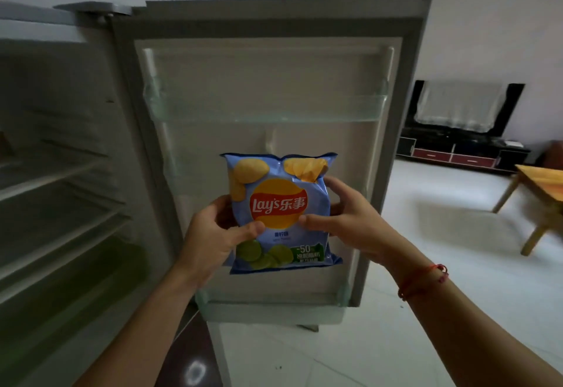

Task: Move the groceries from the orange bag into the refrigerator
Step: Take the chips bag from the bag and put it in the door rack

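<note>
A light-blue bag of Lay's chips (280, 200) with lime slices printed on it is upright in front of the open refrigerator door (274, 81). My left hand (213, 234) grips its left edge and my right hand (344, 219) grips its right edge, thumbs across the front. The bag hangs between the door's upper clear shelf (268, 112) and its lower shelf (274, 307). The refrigerator's inside (61, 173) with wire shelves is to the left. The orange bag is not in view.
A wooden table (545, 185) stands at the right edge on the white tiled floor (426, 310). Farther back is a dark TV stand (457, 149) with a covered screen. The lower refrigerator door (219, 353) is below.
</note>
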### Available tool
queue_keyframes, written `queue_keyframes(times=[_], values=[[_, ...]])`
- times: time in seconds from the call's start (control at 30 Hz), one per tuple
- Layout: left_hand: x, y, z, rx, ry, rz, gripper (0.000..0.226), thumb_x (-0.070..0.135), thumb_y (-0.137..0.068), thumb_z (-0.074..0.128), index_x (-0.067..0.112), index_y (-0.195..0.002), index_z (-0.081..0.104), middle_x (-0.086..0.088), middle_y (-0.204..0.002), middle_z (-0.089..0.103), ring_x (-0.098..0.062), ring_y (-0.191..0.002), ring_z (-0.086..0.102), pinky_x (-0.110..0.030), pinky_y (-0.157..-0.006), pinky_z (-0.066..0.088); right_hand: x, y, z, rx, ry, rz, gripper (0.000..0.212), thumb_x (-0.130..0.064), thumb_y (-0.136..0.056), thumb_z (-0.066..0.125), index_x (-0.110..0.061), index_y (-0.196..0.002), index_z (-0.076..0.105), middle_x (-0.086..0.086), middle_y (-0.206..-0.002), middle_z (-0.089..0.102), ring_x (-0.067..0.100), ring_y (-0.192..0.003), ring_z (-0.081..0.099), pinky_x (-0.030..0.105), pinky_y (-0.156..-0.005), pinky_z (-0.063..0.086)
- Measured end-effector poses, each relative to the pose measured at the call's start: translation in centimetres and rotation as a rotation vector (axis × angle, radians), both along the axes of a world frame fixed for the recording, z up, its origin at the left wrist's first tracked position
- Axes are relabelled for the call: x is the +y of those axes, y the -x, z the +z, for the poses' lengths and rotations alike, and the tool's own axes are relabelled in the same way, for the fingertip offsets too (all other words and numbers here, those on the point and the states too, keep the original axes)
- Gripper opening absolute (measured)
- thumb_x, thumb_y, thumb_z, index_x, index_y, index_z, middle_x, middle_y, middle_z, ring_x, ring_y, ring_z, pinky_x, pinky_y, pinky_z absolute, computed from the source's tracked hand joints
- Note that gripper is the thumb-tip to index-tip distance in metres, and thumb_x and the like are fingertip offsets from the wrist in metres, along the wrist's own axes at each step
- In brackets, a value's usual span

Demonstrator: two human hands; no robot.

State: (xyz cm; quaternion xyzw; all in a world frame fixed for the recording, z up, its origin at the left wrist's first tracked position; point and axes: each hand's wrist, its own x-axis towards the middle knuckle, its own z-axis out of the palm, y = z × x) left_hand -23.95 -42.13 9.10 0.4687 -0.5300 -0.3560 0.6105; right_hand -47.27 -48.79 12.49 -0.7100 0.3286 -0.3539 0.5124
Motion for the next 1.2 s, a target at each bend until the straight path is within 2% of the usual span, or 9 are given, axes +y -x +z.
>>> queue_keyframes(times=[0.17,0.27,0.43,0.57,0.67,0.77,0.93,1.07,1.2], values=[[-0.9,2.7,0.4,-0.015,0.005,-0.079,0.054,0.018,-0.065,0.080,0.006,-0.115,0.065,-0.006,-0.106,0.075,-0.020,-0.098,0.072,-0.029,-0.079,0.059,1.4,2.8,-0.1,-0.027,-0.004,-0.139,0.076,-0.024,-0.070,0.081,-0.027,-0.138,0.048,0.005,-0.106,0.077,0.023,-0.093,0.076,0.042,-0.077,0.063],[-1.3,3.9,0.9,-0.019,0.008,-0.104,0.058,0.021,-0.065,0.081,0.008,-0.119,0.063,-0.006,-0.108,0.075,-0.019,-0.099,0.072,-0.033,-0.082,0.060,1.2,4.0,0.1,-0.029,0.009,-0.173,0.079,-0.026,-0.069,0.080,-0.028,-0.141,0.046,0.003,-0.109,0.076,0.023,-0.094,0.075,0.040,-0.075,0.063],[-2.0,5.2,1.4,-0.006,-0.018,-0.096,0.057,0.025,-0.066,0.081,0.010,-0.117,0.064,-0.004,-0.106,0.076,-0.021,-0.099,0.072,-0.041,-0.085,0.059,0.3,5.2,0.5,-0.003,0.027,-0.190,0.083,-0.032,-0.070,0.080,-0.028,-0.144,0.043,0.003,-0.114,0.074,0.023,-0.095,0.075,0.045,-0.080,0.062],[-2.9,6.0,2.1,-0.015,-0.028,-0.068,0.050,0.030,-0.068,0.079,0.017,-0.114,0.065,-0.001,-0.105,0.076,-0.019,-0.097,0.073,-0.041,-0.085,0.059,-1.0,5.5,0.9,-0.015,0.045,-0.213,0.078,-0.036,-0.069,0.079,-0.032,-0.140,0.047,0.001,-0.114,0.074,0.022,-0.095,0.075,0.046,-0.080,0.062],[-3.7,6.7,2.5,-0.011,-0.017,-0.025,0.038,0.026,-0.075,0.078,0.023,-0.111,0.065,0.001,-0.104,0.075,-0.015,-0.095,0.072,-0.036,-0.081,0.060,-1.8,5.2,1.5,-0.026,0.070,-0.241,0.074,-0.037,-0.070,0.077,-0.035,-0.137,0.046,-0.002,-0.108,0.074,0.017,-0.090,0.076,0.036,-0.073,0.063],[-4.9,7.1,3.2,0.020,-0.013,0.027,0.040,0.020,-0.082,0.076,0.021,-0.118,0.061,0.000,-0.104,0.074,-0.013,-0.092,0.073,-0.029,-0.074,0.059,-3.1,5.0,2.1,-0.023,0.083,-0.274,0.066,-0.035,-0.080,0.074,-0.034,-0.139,0.046,-0.003,-0.109,0.073,0.015,-0.089,0.076,0.033,-0.071,0.063],[-7.2,7.7,4.1,0.006,-0.026,0.065,0.030,0.018,-0.088,0.073,0.020,-0.116,0.063,0.000,-0.107,0.072,-0.015,-0.096,0.071,-0.028,-0.078,0.059,-5.0,4.6,2.8,-0.028,0.050,-0.276,0.053,-0.030,-0.089,0.070,-0.030,-0.137,0.048,-0.001,-0.108,0.073,0.014,-0.085,0.075,0.027,-0.067,0.061],[-8.9,8.1,4.4,-0.021,-0.014,0.126,0.034,0.019,-0.090,0.071,0.016,-0.122,0.062,0.003,-0.109,0.070,-0.011,-0.098,0.068,-0.026,-0.080,0.057,-6.7,4.2,3.1,-0.059,0.036,-0.254,0.051,-0.024,-0.092,0.069,-0.025,-0.138,0.049,0.004,-0.118,0.070,0.020,-0.096,0.074,0.036,-0.079,0.062],[-10.3,8.5,4.7,-0.051,0.008,0.157,0.026,0.011,-0.091,0.069,0.018,-0.115,0.059,0.006,-0.104,0.068,-0.007,-0.096,0.066,-0.024,-0.080,0.055,-8.3,3.6,3.3,-0.066,0.012,-0.250,0.054,-0.016,-0.091,0.070,-0.020,-0.140,0.047,0.006,-0.126,0.066,0.024,-0.103,0.071,0.043,-0.087,0.061]])
